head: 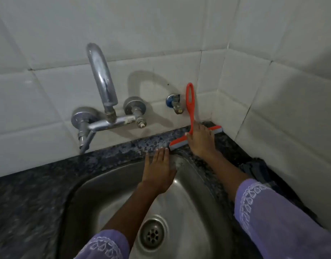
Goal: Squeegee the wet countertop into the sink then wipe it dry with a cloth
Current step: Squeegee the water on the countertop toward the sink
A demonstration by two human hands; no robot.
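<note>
R hand (199, 139) fingers pinch orange squeegee (192, 126) low on its stiff, light plastic handle, blade on wet granite counter (123, 146) behind sink (198, 184); L hand (158, 169) flat, holding nothing.

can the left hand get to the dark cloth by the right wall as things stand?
Probably not directly. The left hand lies flat at the sink rim, and the right forearm crosses between it and the cloth, while the right hand holds the squeegee.

squeegee (191, 116) orange (grey blade) | countertop (123, 150) blk/grey speckled | sleeves (263, 208) purple, white embroidery | tiles (161, 34) white
</note>
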